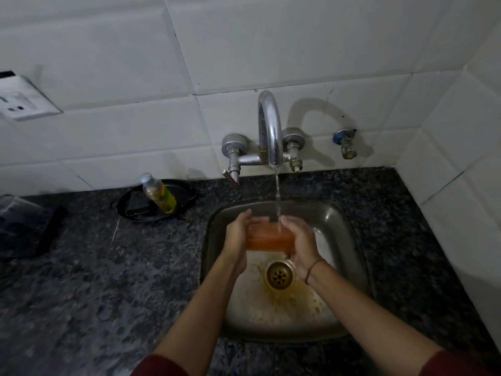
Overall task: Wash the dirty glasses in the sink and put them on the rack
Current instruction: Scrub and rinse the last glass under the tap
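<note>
One glass (269, 237), tinted orange, is clasped between the left grip (236, 240) and the right grip (301, 241), both curled round its sides; it is held above the sink (345, 234), under water running from the tap (268, 126).

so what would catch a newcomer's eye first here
An orange-stained glass is gripped between the left hand and right hand over the sink, under water running from the chrome tap on the tiled wall. Orange-brown stains ring the drain below. Left on the dark counter, a yellow bottle leans in a black pan.
</note>
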